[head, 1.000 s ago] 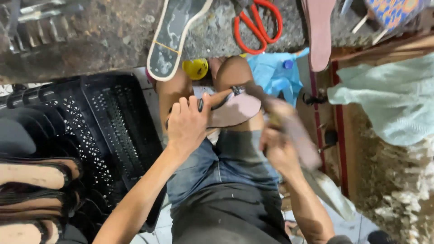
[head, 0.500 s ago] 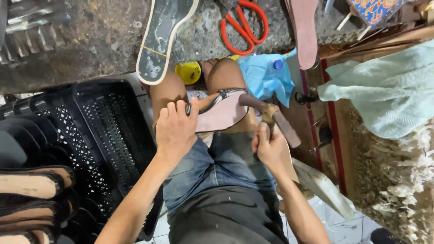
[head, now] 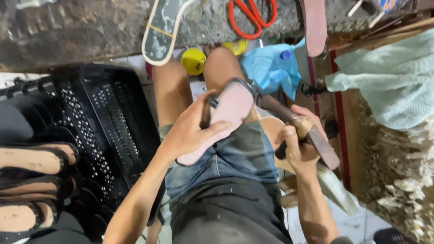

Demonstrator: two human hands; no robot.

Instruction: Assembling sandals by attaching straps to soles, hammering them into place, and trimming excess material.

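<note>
Head view, looking down over the person's lap: the left hand (head: 190,131) grips a pink shoe sole (head: 224,119), thumb across its upper face and fingers curled under its left edge, holding it tilted over the right thigh and the denim shorts (head: 235,160). A dark strap shows at the sole's far end, just beside the knee. To the right, the right hand (head: 298,144) is wrapped tight around the wooden handle of a hammer (head: 312,135), fingers pressed together around it; the tool slants from far left to near right, apart from the sole. On the left sits a black perforated plastic crate (head: 108,117), with several finished dark-strapped sandals (head: 34,160) stacked at the near left. Farther off, on the rough stone ledge (head: 68,27), lie a grey sole with a pale rim (head: 160,29), orange-handled scissors (head: 251,16) and another pink sole (head: 314,25). A yellow lid (head: 193,61) lies between the knees, a blue plastic bag (head: 271,68) just right of it, and a pale green cloth (head: 389,77) at the far right.
</note>
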